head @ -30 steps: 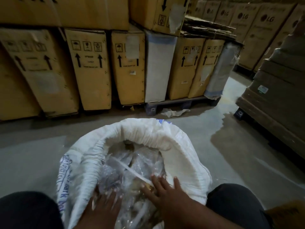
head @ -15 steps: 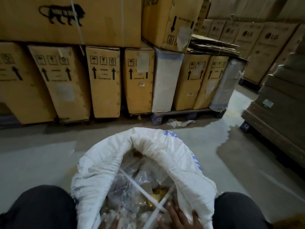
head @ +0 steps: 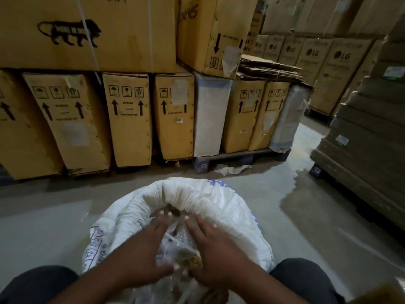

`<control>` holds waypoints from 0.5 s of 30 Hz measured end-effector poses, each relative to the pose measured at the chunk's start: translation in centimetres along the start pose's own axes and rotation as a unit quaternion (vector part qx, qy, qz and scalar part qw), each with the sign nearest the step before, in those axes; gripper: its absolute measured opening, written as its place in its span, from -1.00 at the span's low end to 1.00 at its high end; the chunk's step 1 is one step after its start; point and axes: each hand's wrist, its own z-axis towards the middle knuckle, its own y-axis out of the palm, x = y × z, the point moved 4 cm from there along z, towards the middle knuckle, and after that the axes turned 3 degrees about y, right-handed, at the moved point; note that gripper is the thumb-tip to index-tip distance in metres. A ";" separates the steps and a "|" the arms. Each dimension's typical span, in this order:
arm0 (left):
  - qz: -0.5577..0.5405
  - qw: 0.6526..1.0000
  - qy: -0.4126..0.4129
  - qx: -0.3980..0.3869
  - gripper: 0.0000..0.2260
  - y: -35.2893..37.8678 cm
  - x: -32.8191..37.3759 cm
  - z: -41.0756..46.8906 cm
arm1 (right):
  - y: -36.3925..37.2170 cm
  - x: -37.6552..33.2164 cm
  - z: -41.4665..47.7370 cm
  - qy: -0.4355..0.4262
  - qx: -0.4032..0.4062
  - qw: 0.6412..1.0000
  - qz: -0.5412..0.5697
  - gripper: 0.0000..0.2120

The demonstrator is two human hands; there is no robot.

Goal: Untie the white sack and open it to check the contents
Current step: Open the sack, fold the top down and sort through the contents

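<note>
The white sack (head: 197, 207) sits on the concrete floor (head: 43, 227) between the person's knees, mouth rolled wide; left hand (head: 142, 246) and right hand (head: 210, 249) lie flat, fingers spread, gripping nothing, atop the clear plastic bags (head: 177, 244) — best parted gently sideways.

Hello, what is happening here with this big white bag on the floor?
A person sits with a large white woven sack between the knees, on a grey warehouse floor. The sack's mouth is already open. Both hands are inside it: the left hand and the right hand lie spread, fingers open, on clear crinkled plastic bags. What the bags contain is unclear.
</note>
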 end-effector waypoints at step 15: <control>0.190 0.972 -0.110 0.090 0.19 1.8 -8.8 2.8 | 0.5 9.3 5.6 0.058 0.093 0.981 -0.159 0.16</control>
